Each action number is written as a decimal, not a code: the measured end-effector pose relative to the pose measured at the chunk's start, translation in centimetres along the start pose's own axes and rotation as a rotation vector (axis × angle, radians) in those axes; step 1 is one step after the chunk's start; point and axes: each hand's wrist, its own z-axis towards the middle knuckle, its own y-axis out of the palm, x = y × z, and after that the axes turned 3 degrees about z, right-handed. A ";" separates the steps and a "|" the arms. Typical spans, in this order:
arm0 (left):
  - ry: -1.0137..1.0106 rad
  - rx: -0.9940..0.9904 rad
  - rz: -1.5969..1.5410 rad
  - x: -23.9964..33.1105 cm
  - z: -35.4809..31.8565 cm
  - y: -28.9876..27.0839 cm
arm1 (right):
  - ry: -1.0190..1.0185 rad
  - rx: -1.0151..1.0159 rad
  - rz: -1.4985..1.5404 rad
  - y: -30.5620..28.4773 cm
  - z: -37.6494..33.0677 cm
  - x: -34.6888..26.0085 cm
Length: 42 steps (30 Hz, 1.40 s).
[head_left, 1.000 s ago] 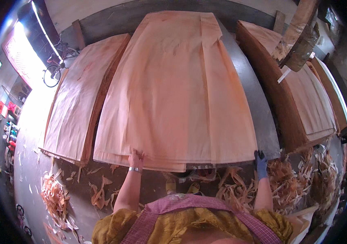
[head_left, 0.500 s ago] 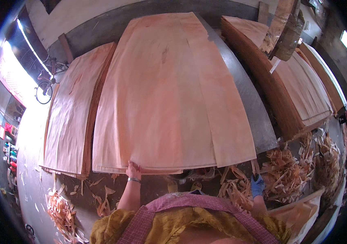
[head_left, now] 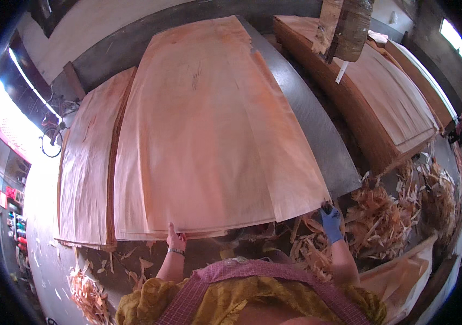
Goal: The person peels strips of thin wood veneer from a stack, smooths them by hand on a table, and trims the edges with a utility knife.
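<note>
Sheet of thin pinkish-tan wood (head_left: 198, 141) is filling centre-frame. Bare left hand (head_left: 175, 240) is resting half-curled at its lower edge, hold unclear; blue-gloved right hand (head_left: 330, 221) is pinching its lower-right corner, seemingly steadying it.

It is a woodworking workshop, shown by thin pinkish-tan wood sheets (head_left: 204, 141), a thick brown-edged wood stack (head_left: 388, 103) and curled tan wood scraps (head_left: 380, 222) littering grey floor (head_left: 44, 265).

Wood sheets (head_left: 204, 135) hide most of the grey bench (head_left: 325, 146); the goods (head_left: 21, 242) at far left are too small to tell.
</note>
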 end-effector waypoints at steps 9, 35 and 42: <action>0.247 -0.141 0.067 -4.2 2.4 1.3 | 0.060 -0.125 0.422 -6.2 7.4 16.2; 0.322 0.190 -0.037 -6.8 1.3 2.1 | -0.015 -0.127 0.218 -6.1 9.1 9.3; 0.321 0.177 -0.054 -7.5 -0.2 3.3 | 0.384 -0.571 0.809 8.5 4.2 -4.1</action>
